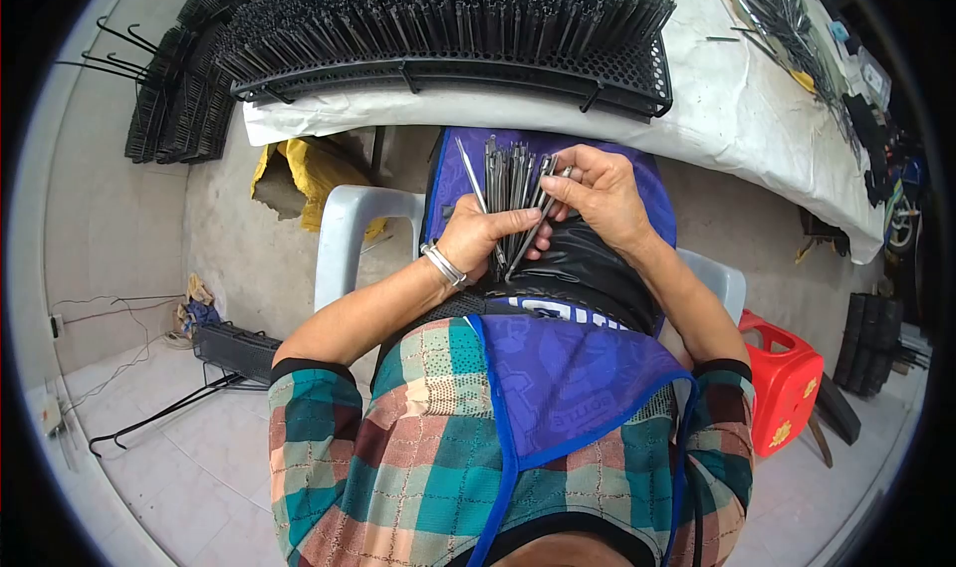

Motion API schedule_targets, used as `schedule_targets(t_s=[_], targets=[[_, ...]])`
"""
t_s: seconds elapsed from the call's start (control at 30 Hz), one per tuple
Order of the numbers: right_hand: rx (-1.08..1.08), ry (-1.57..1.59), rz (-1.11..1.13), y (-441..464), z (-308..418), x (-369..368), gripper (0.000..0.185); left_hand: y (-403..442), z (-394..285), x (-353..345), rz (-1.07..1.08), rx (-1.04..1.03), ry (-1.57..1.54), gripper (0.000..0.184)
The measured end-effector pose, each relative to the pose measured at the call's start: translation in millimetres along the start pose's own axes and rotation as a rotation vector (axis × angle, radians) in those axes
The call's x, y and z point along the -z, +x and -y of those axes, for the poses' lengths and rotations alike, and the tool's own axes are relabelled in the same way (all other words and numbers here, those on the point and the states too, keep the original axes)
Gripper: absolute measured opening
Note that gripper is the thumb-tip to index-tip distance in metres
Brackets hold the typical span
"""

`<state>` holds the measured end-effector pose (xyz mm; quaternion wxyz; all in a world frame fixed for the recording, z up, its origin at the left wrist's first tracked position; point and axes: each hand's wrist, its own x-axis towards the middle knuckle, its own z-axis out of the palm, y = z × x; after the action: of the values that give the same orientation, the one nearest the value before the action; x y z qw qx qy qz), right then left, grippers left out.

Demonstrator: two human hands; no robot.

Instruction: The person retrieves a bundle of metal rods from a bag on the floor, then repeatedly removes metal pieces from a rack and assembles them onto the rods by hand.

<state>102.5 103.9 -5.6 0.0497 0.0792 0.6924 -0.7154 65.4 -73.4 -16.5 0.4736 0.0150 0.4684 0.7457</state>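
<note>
My left hand point(490, 230) is wrapped round a bundle of thin dark metal rods point(512, 184) above my lap. The rods fan out upward, and one paler rod point(470, 174) leans apart to the left. At the bundle's right side, my right hand point(596, 191) pinches the upper part of a rod between thumb and fingers. The fingers of both hands are close together there. Beneath the bundle lie a blue-purple apron point(652, 194) and shiny black material point(588, 268).
Ahead, a black perforated rack point(478, 73) full of upright dark rods stands on a white-covered table point(742, 129). Black racks point(179, 109) hang at left. A yellow sack point(309, 174), a grey chair point(344, 238) and a red stool point(787, 383) are around me.
</note>
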Motion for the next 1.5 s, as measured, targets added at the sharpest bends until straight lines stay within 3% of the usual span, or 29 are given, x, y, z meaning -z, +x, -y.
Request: schedule_targets(t_s=[0.07,0.3,0.6,0.8,0.9,1.0,1.1,1.17,1.33,1.43,1.5], targets=[[0.023,0.021,-0.019,-4,2,-1,0.016,-1,-1,-1,-0.008,-0.004,-0.009,0.025],[0.077,0.108,-0.019,-13,-4,4,0.021,3,4,4,-0.091,0.039,-0.002,0.023],[0.070,0.055,-0.065,-23,-1,-7,0.015,2,8,6,-0.089,-0.058,0.124,0.016],[0.028,0.069,-0.206,-12,18,14,0.012,5,3,8,-0.178,0.035,-0.098,0.015],[0.166,0.261,-0.251,-7,31,35,0.013,7,3,11,-0.177,0.057,-0.151,0.018],[0.439,0.148,-0.540,-15,56,32,0.011,9,2,15,-0.170,0.091,-0.180,0.023],[0.978,-0.823,-0.466,-36,71,18,0.016,12,-7,3,-0.075,0.051,-0.308,0.030],[1.177,-1.069,-0.197,-36,48,-4,0.023,10,-15,-9,0.056,0.037,-0.472,0.031],[1.012,-0.907,0.062,-38,11,-28,0.024,13,-6,15,0.035,0.047,-0.338,0.023],[0.938,-0.569,0.169,-42,9,-24,0.022,7,-8,6,-0.065,0.050,-0.258,0.020],[0.815,-0.446,-0.019,-44,13,-18,0.009,5,-8,5,-0.037,0.026,-0.173,0.021]])
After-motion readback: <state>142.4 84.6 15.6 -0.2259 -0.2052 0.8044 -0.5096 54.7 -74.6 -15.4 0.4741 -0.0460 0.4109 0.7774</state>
